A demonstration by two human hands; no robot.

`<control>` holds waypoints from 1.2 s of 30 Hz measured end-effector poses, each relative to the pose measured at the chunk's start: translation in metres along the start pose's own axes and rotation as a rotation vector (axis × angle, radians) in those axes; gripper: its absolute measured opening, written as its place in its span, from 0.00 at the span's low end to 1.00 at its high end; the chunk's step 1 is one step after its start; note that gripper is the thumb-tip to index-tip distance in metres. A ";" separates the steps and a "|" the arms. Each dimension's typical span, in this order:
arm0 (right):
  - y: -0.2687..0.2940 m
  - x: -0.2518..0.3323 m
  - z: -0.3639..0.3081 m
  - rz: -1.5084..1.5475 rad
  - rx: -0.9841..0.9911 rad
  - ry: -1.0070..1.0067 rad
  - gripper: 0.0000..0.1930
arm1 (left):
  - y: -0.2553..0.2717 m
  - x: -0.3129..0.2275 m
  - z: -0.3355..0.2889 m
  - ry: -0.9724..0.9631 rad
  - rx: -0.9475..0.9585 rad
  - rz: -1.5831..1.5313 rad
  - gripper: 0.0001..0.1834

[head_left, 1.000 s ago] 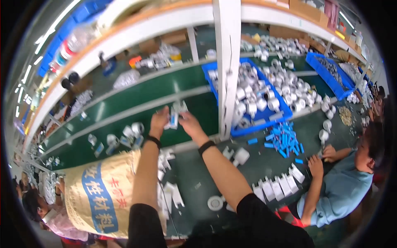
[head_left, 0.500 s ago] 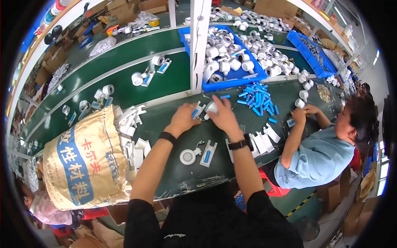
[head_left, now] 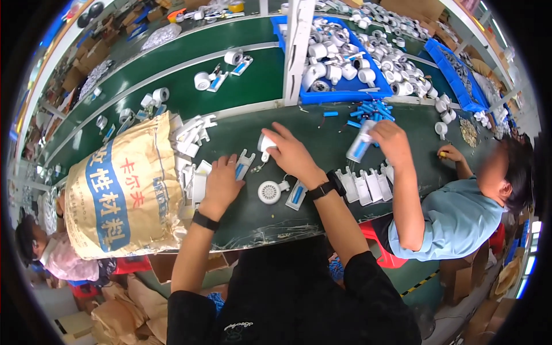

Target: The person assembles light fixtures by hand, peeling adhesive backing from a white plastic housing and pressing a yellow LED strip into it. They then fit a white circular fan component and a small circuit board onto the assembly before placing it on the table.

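My left hand (head_left: 222, 183) is low over the table beside the paper sack, its fingers and thumb around the near end of a white handle shell (head_left: 246, 161) with a blue battery in it. My right hand (head_left: 294, 156) has thumb and fingers about a white round fan head (head_left: 265, 142), with thin wires below it. Between my forearms lies another white fan head (head_left: 269, 192) with a slotted round face. Next to it a white handle shell (head_left: 296, 194) holding a blue battery is partly hidden by my right wrist.
A large paper sack (head_left: 123, 190) stands at the left beside white shells (head_left: 192, 135). Ahead, a blue tray (head_left: 345, 95) holds white fan heads, near a post (head_left: 296, 52) and loose blue batteries (head_left: 374, 109). At right, a co-worker's hand (head_left: 392, 141) lifts a battery-filled shell above a row of shells (head_left: 368, 187).
My hands have moved apart; the left went left and nearer with the handle shell, the right shifted slightly left with the fan head. The co-worker's arm reached toward the batteries with a shell.
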State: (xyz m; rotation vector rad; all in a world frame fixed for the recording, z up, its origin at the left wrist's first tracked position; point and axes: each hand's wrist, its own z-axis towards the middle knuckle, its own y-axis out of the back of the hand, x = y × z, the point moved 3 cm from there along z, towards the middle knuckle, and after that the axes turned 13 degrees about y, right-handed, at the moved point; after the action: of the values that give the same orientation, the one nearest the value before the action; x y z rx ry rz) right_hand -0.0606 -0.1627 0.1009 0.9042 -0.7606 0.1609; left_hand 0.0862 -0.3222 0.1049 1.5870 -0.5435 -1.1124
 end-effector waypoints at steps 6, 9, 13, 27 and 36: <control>0.008 0.036 -0.021 -0.049 -0.089 0.080 0.11 | 0.007 -0.015 -0.012 -0.255 -0.133 -0.123 0.26; -0.019 0.041 -0.022 0.073 0.154 0.180 0.12 | -0.002 -0.010 -0.014 -0.205 -0.170 -0.063 0.23; -0.041 0.034 -0.012 -0.155 0.365 0.162 0.19 | 0.014 -0.004 -0.045 -0.011 -0.117 -0.263 0.24; -0.008 0.030 0.000 0.138 0.196 0.224 0.13 | 0.012 -0.018 -0.075 -0.305 -0.113 -0.205 0.30; -0.001 0.031 0.001 0.142 0.217 0.228 0.09 | -0.013 -0.048 -0.055 -0.328 -0.150 -0.130 0.25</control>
State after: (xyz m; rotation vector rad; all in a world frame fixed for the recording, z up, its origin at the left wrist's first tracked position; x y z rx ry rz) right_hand -0.0378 -0.1691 0.1212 1.0171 -0.6013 0.4711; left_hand 0.1094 -0.2517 0.1105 1.3321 -0.5624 -1.4911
